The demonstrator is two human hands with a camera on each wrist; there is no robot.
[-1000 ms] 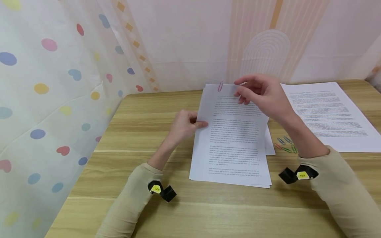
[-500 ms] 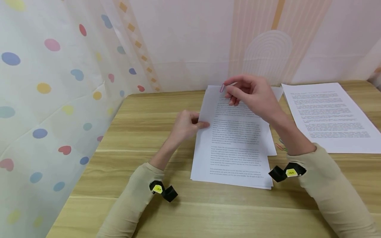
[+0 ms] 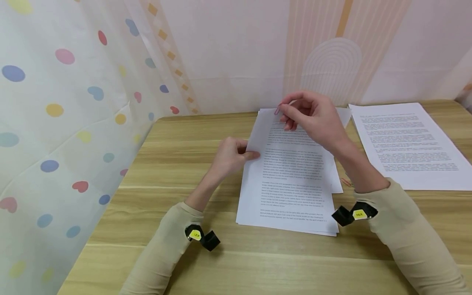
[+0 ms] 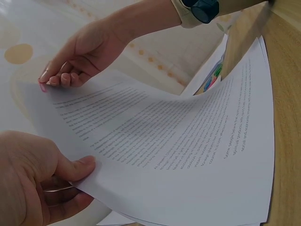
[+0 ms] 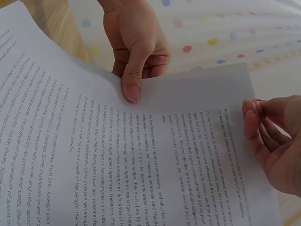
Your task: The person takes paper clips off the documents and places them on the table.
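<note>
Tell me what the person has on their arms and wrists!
Both arms wear long beige sleeves. The left sleeve and the right sleeve end at the wrists. Each wrist carries a small black camera with a yellow label: one on the left, one on the right. The hands are bare.

Matt white printed paper sheets [image 3: 291, 180] on smooth light wood-grain table [image 3: 177, 164].
Sheer dotted cloth curtain [image 3: 66, 123] alongside; beige knit fabric sleeves [image 3: 416, 237].

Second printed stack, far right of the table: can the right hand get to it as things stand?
Probably yes. That second stack lies uncovered beside the right hand, with bare table around it, but the hand is pinching the pink paper clip on the held sheets.
</note>
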